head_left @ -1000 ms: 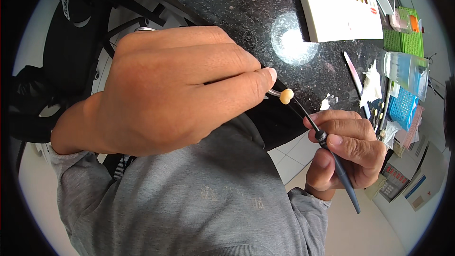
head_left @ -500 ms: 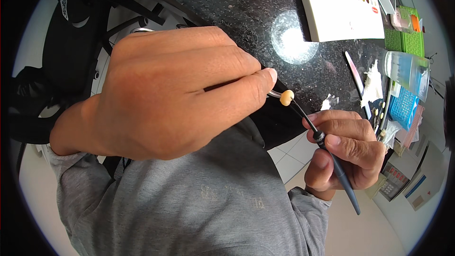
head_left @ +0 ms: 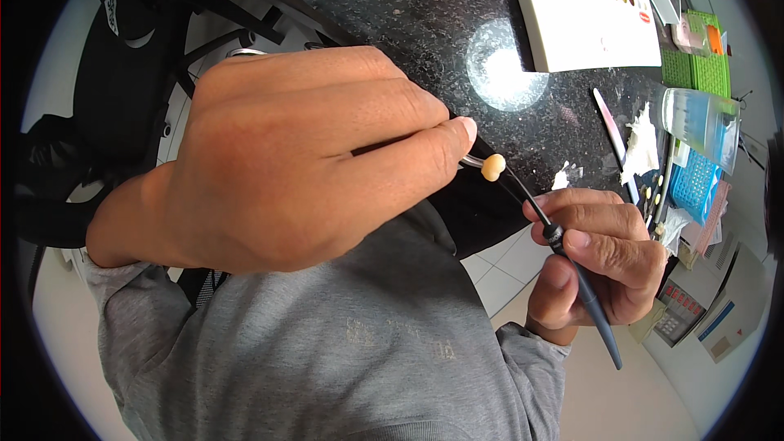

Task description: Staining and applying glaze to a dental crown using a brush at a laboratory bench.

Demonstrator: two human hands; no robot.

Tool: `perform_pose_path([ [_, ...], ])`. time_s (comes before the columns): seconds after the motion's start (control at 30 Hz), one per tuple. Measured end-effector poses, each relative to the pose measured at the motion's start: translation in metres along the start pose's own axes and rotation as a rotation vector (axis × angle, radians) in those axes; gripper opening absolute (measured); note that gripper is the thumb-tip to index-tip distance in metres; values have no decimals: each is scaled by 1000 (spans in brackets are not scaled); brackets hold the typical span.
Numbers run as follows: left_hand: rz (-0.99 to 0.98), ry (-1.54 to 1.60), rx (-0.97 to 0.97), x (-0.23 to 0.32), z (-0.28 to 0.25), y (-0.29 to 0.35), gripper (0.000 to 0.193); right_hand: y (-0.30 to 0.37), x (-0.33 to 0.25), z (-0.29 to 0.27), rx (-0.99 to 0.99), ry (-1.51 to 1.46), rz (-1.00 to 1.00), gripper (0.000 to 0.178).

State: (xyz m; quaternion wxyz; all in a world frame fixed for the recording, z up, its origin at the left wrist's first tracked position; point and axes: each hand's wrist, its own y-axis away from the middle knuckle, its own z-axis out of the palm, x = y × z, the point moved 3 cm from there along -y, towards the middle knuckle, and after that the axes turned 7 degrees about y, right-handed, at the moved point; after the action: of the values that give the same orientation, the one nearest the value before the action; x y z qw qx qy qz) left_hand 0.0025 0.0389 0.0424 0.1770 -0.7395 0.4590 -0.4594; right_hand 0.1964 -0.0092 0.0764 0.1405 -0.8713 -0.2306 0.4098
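Note:
A yellowish tooth crown (head_left: 493, 167) sits at the end of a slim, curved metal instrument (head_left: 472, 162). My left hand (head_left: 318, 159) is closed on that instrument and hides most of it, so its kind does not show. Between the fingertips of my right hand (head_left: 604, 255) is a thin tool with a dark blue-grey handle (head_left: 596, 310) and a fine black shaft, like a slender brush. Its narrow tip points up and left, close beside the crown, with what looks like a small gap.
On the dark speckled worktop (head_left: 408, 24) stands a white palette (head_left: 592, 28) with rows of coloured wells. A bright patch of light falls beside it. Farther right are a pink-and-white knife-like tool (head_left: 611, 126), crumpled tissue (head_left: 641, 147), a clear cup (head_left: 702, 118) and green (head_left: 710, 65) and blue baskets (head_left: 694, 184).
The tool in my right hand has shifted slightly right, and its tip has come away from the crown. The crown appears slightly turned. My left hand is nearly still.

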Motion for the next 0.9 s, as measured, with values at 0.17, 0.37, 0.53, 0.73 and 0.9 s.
perform_pose_path([
  [0.17,-1,19,5,1,-4,1,16,1,0,-1,-16,-13,-21,30],
  [0.37,-39,51,-20,-1,-3,-1,15,0,0,0,-12,-7,-37,30],
  [0.53,-58,83,-60,-3,-8,0,14,1,0,-3,-18,-46,-43,28],
  [0.73,-98,99,-97,-2,-9,-2,12,-2,1,0,-34,-28,-99,25],
  [0.9,-98,99,-102,-3,-10,-2,11,-3,1,0,-47,-29,-119,24],
])
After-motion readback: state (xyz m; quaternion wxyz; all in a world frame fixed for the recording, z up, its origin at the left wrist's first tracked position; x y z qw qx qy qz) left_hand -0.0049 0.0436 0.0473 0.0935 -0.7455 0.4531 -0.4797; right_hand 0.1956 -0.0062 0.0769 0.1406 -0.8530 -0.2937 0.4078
